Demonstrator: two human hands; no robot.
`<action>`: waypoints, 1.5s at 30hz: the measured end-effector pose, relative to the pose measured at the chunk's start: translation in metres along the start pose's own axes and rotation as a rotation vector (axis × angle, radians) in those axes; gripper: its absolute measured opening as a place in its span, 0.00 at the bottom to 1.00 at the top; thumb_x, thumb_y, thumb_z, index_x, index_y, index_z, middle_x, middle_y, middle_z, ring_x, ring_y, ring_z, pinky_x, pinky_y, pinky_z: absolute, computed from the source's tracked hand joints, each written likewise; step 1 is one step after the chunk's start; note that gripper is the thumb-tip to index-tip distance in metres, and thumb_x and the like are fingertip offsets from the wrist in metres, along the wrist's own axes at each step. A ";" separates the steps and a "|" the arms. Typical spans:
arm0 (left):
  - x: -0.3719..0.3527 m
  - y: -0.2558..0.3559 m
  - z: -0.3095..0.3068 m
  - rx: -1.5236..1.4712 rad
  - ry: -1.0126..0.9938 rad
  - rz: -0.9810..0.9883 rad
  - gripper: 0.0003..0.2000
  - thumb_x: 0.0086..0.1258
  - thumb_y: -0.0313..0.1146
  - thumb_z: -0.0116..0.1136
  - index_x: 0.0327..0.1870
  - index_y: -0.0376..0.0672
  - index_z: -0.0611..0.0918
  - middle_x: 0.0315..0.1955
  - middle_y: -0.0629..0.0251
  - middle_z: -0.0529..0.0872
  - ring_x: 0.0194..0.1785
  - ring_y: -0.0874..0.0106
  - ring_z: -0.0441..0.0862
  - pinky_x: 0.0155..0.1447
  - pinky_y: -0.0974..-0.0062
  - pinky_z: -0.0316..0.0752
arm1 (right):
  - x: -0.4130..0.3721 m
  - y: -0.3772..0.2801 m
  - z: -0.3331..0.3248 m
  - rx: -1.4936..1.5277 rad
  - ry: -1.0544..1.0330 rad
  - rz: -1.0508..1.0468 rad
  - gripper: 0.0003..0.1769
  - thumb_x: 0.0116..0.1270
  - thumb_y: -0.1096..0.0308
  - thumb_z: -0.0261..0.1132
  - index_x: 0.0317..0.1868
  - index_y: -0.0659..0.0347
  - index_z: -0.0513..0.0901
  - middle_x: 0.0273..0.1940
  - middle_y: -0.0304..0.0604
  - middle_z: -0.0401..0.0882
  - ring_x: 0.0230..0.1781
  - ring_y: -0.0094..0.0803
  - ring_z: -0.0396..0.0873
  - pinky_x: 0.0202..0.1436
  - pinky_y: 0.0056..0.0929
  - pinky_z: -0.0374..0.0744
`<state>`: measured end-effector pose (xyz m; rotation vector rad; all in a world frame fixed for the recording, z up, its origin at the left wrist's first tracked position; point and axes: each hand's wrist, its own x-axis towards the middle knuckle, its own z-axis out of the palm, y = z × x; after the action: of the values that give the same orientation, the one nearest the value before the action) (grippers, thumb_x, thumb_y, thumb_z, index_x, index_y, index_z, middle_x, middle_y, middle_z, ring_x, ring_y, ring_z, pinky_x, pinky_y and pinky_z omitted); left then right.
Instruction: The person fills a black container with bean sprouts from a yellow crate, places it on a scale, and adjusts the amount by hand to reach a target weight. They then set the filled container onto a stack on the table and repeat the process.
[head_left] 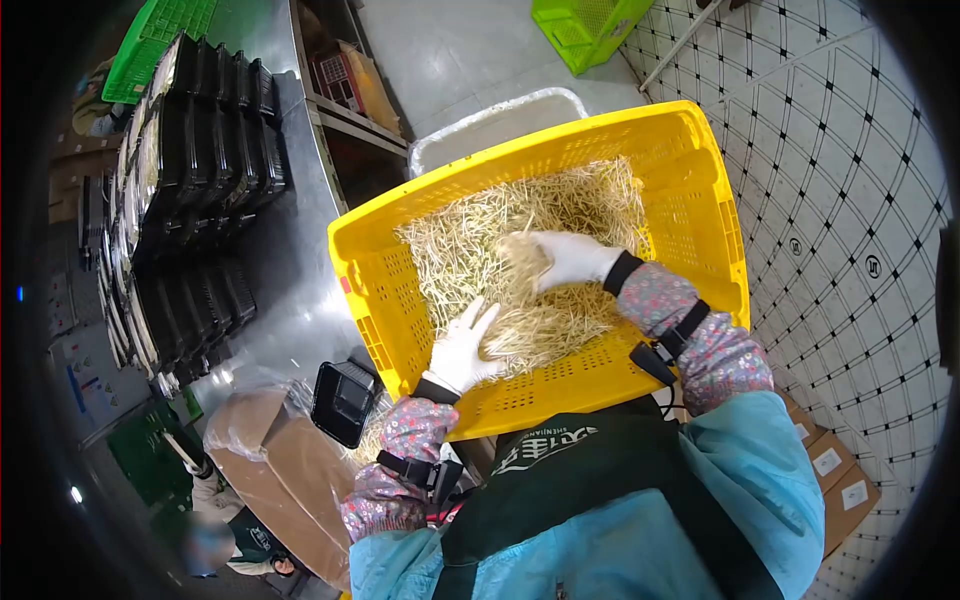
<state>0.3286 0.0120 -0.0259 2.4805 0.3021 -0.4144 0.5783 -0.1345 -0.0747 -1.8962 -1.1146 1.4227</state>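
A large yellow crate (540, 412) with perforated walls stands in front of me, holding a thick bed of pale bean sprouts (470, 240). My right hand (575, 260), in a white glove, is closed around a clump of sprouts near the middle of the crate. In a matching glove, my left hand (462, 345) rests with fingers spread against the sprouts at the near left side. Part of the left palm faces away from view. Just outside the crate, left of my left hand, a black plastic tray (343, 405) lies tilted.
Stacks of black trays (200, 150) stand on a metal table (300, 290) at left. Green crates (165, 40) (590, 35) sit at the upper edge. Behind the yellow crate is a whitish tub (480, 125). Cardboard boxes (835, 470) are at lower right; another person (250, 535) is at lower left.
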 end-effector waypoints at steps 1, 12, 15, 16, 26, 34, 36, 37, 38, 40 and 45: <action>0.006 -0.007 -0.005 -0.026 0.011 -0.039 0.35 0.54 0.39 0.74 0.67 0.48 0.76 0.64 0.55 0.77 0.67 0.57 0.74 0.70 0.65 0.70 | 0.005 -0.005 0.002 -0.090 -0.015 -0.043 0.54 0.51 0.54 0.78 0.75 0.60 0.61 0.67 0.59 0.72 0.66 0.48 0.73 0.71 0.37 0.69; 0.111 -0.080 0.055 -0.066 0.195 -0.092 0.39 0.68 0.49 0.62 0.74 0.35 0.63 0.69 0.40 0.68 0.72 0.44 0.65 0.76 0.56 0.59 | 0.076 0.050 0.049 -0.041 0.347 0.118 0.52 0.61 0.37 0.65 0.78 0.56 0.56 0.78 0.63 0.48 0.78 0.60 0.49 0.79 0.47 0.55; 0.048 -0.045 0.048 -0.184 -0.030 -0.149 0.47 0.59 0.55 0.70 0.74 0.36 0.63 0.68 0.39 0.68 0.71 0.45 0.65 0.76 0.56 0.60 | 0.017 0.037 0.084 -0.235 0.124 -0.116 0.53 0.58 0.39 0.69 0.78 0.52 0.56 0.77 0.62 0.47 0.76 0.64 0.50 0.74 0.55 0.63; 0.024 -0.047 0.056 -0.176 -0.044 -0.091 0.50 0.55 0.54 0.73 0.75 0.36 0.61 0.69 0.40 0.66 0.71 0.46 0.65 0.76 0.55 0.60 | -0.008 0.031 0.088 -0.292 0.042 -0.155 0.55 0.56 0.42 0.72 0.78 0.52 0.55 0.77 0.61 0.47 0.75 0.64 0.52 0.72 0.54 0.67; 0.003 -0.036 0.072 -0.147 -0.031 -0.326 0.49 0.53 0.38 0.73 0.77 0.47 0.56 0.57 0.44 0.77 0.53 0.46 0.80 0.56 0.56 0.77 | -0.010 0.044 0.115 -0.454 0.133 -0.143 0.47 0.52 0.63 0.74 0.73 0.51 0.63 0.65 0.55 0.69 0.62 0.54 0.72 0.57 0.45 0.80; -0.031 -0.051 0.037 0.021 -0.022 -0.395 0.29 0.55 0.42 0.68 0.59 0.42 0.75 0.39 0.49 0.85 0.42 0.49 0.84 0.48 0.55 0.79 | -0.019 0.072 0.048 -0.156 0.370 -0.035 0.26 0.54 0.62 0.67 0.56 0.55 0.82 0.46 0.52 0.83 0.49 0.49 0.81 0.56 0.43 0.79; -0.040 -0.044 0.031 0.066 -0.164 -0.438 0.34 0.54 0.41 0.69 0.64 0.42 0.72 0.49 0.49 0.84 0.50 0.51 0.83 0.51 0.55 0.79 | -0.012 0.076 0.049 -0.135 0.353 0.020 0.28 0.53 0.61 0.69 0.57 0.56 0.81 0.48 0.53 0.82 0.51 0.50 0.80 0.57 0.43 0.78; -0.043 -0.047 0.038 0.079 -0.122 -0.394 0.37 0.54 0.40 0.69 0.67 0.43 0.69 0.53 0.50 0.81 0.53 0.52 0.81 0.52 0.55 0.79 | -0.006 0.075 0.050 -0.126 0.348 0.042 0.29 0.53 0.60 0.70 0.57 0.56 0.81 0.49 0.53 0.82 0.52 0.50 0.80 0.58 0.43 0.78; -0.038 -0.054 0.050 0.095 -0.067 -0.343 0.40 0.53 0.39 0.70 0.70 0.44 0.66 0.58 0.50 0.78 0.57 0.52 0.78 0.54 0.56 0.78 | -0.001 0.072 0.051 -0.143 0.271 0.013 0.33 0.55 0.59 0.71 0.62 0.60 0.78 0.55 0.56 0.80 0.58 0.51 0.77 0.63 0.40 0.75; -0.028 -0.048 0.063 0.070 0.064 -0.254 0.49 0.53 0.38 0.72 0.77 0.46 0.56 0.65 0.54 0.71 0.65 0.52 0.71 0.56 0.55 0.78 | 0.013 0.079 0.079 -0.171 0.420 -0.052 0.39 0.53 0.57 0.74 0.65 0.59 0.75 0.58 0.56 0.78 0.60 0.50 0.76 0.65 0.39 0.73; -0.027 -0.058 0.073 0.034 0.041 -0.239 0.37 0.52 0.35 0.72 0.67 0.49 0.70 0.51 0.56 0.79 0.47 0.53 0.83 0.47 0.59 0.80 | 0.019 0.072 0.062 -0.033 0.304 0.112 0.40 0.50 0.56 0.76 0.64 0.59 0.76 0.54 0.55 0.82 0.56 0.48 0.80 0.62 0.38 0.76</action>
<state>0.2691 0.0112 -0.1033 2.4962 0.6167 -0.4695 0.5441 -0.1607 -0.1616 -2.1399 -0.9035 1.1267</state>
